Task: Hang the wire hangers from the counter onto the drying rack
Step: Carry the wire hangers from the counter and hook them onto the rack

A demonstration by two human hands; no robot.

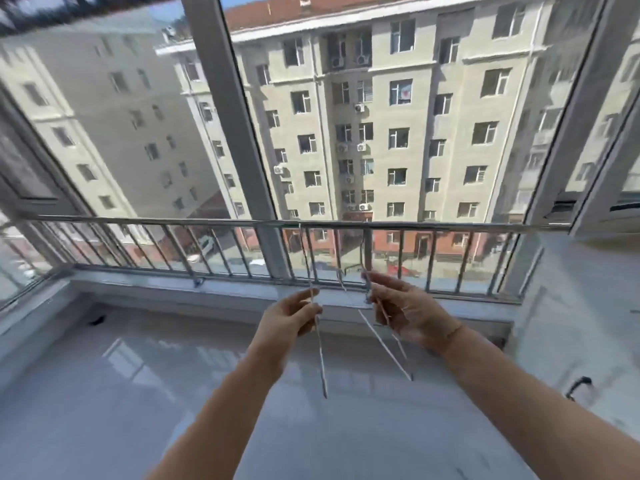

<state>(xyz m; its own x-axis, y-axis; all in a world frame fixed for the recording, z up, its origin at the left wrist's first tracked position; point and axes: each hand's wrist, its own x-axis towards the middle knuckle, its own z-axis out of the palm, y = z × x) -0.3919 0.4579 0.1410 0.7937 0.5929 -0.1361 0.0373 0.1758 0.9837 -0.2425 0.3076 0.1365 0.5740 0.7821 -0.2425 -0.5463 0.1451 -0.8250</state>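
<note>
Our forearms reach out — left hand (289, 318) and right hand (403, 311) each pinch a wire hanger (320, 355), shanks dangling downward, the railing (207, 221) just beyond and above both.

The wire hangers (384, 344) are motion-blurred thin streaks, so their number and shape cannot be told. The left hand (289, 325) and right hand (407, 311) hide where they grip the wire. The hooks' upper ends smear into the railing (173, 221). At far right, a dark curved object (579, 386) is too small to identify.
</note>
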